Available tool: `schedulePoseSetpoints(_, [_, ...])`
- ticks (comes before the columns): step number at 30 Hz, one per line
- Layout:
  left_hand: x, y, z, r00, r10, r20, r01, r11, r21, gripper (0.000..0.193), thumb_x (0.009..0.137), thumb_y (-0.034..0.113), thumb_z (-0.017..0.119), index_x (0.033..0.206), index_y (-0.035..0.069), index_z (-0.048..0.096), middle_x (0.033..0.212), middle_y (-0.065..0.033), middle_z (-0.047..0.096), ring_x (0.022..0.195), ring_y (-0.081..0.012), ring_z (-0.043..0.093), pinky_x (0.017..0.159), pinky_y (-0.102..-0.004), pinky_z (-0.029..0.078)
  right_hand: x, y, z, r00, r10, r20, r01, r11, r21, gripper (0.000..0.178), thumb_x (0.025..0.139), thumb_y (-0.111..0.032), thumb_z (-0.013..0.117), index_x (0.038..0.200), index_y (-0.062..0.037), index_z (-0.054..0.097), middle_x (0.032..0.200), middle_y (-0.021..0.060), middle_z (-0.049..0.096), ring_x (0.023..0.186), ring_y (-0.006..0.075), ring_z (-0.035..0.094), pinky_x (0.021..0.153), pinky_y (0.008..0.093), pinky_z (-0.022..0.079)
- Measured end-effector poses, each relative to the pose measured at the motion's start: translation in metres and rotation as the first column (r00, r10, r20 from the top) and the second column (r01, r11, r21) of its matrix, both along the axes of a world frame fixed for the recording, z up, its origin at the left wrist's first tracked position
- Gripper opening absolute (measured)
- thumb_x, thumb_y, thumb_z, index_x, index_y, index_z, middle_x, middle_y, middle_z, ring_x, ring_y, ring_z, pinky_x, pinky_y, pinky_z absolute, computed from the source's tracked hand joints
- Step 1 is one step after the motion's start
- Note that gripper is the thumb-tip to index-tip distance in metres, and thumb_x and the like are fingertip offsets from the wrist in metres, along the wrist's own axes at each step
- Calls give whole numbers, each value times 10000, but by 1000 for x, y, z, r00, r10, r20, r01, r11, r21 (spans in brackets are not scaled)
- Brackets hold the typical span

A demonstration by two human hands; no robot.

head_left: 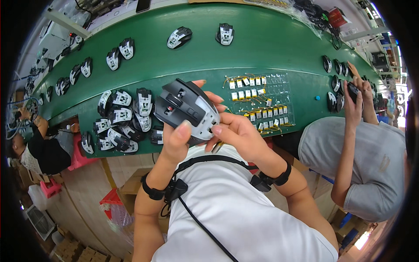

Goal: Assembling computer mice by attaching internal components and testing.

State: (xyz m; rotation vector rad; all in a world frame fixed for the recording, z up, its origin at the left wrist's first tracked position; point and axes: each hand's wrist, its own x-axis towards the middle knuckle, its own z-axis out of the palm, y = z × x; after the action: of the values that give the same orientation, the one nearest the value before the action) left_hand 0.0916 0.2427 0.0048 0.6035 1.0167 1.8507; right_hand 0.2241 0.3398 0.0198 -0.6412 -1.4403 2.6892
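Computer mouse (187, 109), black and grey: held over the near edge of the green bench (183, 61). Clasped in the left hand (175, 143); touched at its grey end by the right hand (241, 138), pinch unclear. Probably light, stiff, smooth; cutouts possibly fragile. Best grasped by the sides.

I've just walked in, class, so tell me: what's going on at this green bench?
A person in a white shirt holds a black-and-grey plastic computer mouse in the left grip; the right grip is at its pale end. On the green bench, a heap of similar mice lies to the left; to the right, a clear plastic tray holds small pale battery-like packs with wires. Far right, a co-worker in grey handles a small dark object.
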Motion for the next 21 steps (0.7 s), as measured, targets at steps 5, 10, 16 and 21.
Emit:
schedulePoseSetpoints(5, [2,-3,-3,999,-17,-44,19,998,53,876,739,480,630,1368,-41,315,1130,-192,557,1017,-276,600,877,-402,505,0,-7,-6,997,-63,-34,62,998,-12,296,960,-144,511,1159,75,507,1044,136,643,846,186,667,742,281,522])
schedulePoseSetpoints(10, [2,-6,-7,999,-12,-48,17,994,106,833,743,378,649,1360,-66,308,1132,-176,553,999,-236,591,862,-374,501,-1,-9,-4,994,-94,-61,91,995,-45,329,954,-124,506,1198,95,474,1071,146,634,888,199,671,757,281,541])
schedulePoseSetpoints(16, [7,-7,-6,988,2,-157,21,989,147,794,740,300,653,1349,-76,310,1122,-168,551,990,-220,581,829,-345,491,-2,-4,-3,994,-69,-80,66,997,-31,314,950,-104,509,1168,121,481,1036,170,639,892,225,673,811,307,551])
schedulePoseSetpoints(21, [5,-3,-9,1000,9,7,-9,993,114,769,769,348,623,1350,-56,320,1118,-171,556,986,-247,597,840,-370,499,-1,-2,-4,998,-40,-48,37,997,-60,310,959,-129,513,1165,101,493,1023,145,650,918,209,658,838,312,528])
